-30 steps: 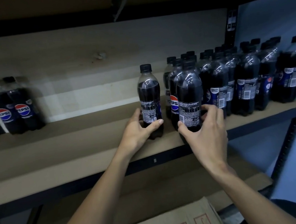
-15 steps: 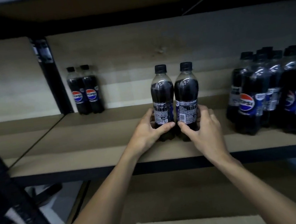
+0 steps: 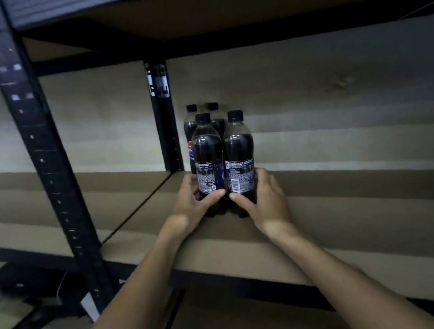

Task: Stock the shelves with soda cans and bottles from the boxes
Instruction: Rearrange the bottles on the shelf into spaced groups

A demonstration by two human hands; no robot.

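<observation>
Two dark cola bottles with black caps stand side by side on the brown shelf board (image 3: 339,203). My left hand (image 3: 192,206) grips the left bottle (image 3: 206,152) low on its body. My right hand (image 3: 266,199) grips the right bottle (image 3: 239,150) the same way, thumb across the label. Both bottles are upright and touch each other. Directly behind them, against the back wall, stand two more cola bottles (image 3: 191,129), partly hidden.
A black rear upright (image 3: 164,116) stands just left of the bottles. A black front post (image 3: 44,159) crosses the left of the view. The shelf above (image 3: 216,1) overhangs. A lower shelf board (image 3: 231,325) lies beneath my arms.
Both hands have carried the two bottles leftward along the shelf, from beside the large bottle group to just in front of the two bottles at the back left.
</observation>
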